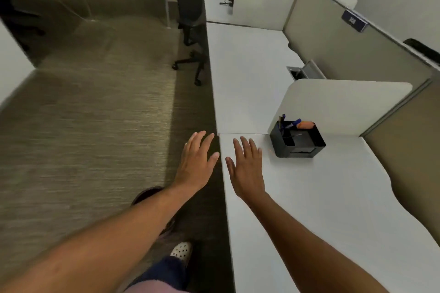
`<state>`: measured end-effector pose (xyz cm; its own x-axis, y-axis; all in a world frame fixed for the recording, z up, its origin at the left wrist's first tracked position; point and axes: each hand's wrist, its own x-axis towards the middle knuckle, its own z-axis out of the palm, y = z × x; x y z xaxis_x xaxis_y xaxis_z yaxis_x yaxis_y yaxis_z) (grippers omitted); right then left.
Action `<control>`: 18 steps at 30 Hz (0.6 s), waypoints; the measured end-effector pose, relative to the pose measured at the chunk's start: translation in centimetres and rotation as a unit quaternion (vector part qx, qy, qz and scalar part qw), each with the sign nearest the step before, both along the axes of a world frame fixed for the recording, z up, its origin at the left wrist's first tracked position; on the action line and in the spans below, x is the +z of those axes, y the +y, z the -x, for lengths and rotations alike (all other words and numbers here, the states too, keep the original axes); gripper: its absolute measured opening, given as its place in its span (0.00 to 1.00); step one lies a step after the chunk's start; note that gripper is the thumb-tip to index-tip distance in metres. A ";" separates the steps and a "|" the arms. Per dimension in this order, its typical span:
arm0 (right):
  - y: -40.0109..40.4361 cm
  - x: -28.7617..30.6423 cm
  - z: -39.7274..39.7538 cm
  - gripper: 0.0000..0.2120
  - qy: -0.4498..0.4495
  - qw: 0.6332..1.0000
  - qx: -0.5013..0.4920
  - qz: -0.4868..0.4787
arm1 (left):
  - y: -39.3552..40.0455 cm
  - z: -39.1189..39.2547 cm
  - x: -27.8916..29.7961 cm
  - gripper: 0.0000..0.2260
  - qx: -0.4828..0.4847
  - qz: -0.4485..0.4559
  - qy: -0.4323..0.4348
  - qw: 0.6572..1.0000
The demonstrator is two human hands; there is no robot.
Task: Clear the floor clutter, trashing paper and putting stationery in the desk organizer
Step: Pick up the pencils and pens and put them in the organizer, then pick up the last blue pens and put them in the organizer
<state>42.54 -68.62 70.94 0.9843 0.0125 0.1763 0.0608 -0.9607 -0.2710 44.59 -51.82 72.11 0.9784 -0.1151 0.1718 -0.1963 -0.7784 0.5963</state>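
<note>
Both hands were spread flat and empty: the left hand (196,162) over the carpet (95,114) at the desk's edge, the right hand (247,169) over the white desk (321,197). The black organizer (297,141) (pens already standing in its back compartment) stood ahead and to the right, nearer the right hand. No clutter showed on the visible floor.
</note>
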 end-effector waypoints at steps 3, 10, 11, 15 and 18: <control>4.9 0.1 0.5 0.27 -0.013 0.998 0.059 -0.001 | 5.7 2.1 -1.0 0.27 0.050 -0.020 -0.010 0.998; 18.3 -0.6 2.5 0.28 0.022 0.979 0.202 0.013 | 19.7 8.4 -4.0 0.30 0.169 -0.078 0.011 0.982; 20.4 -0.8 3.0 0.28 0.031 0.975 0.219 0.014 | 21.7 9.6 -4.2 0.30 0.184 -0.082 0.016 0.979; 28.8 -2.0 5.9 0.28 0.050 0.958 0.282 0.017 | 30.1 14.8 -4.4 0.30 0.250 -0.103 0.037 0.962; 35.0 -3.1 8.3 0.29 0.059 0.943 0.327 0.031 | 36.0 19.3 -4.7 0.31 0.299 -0.113 0.049 0.946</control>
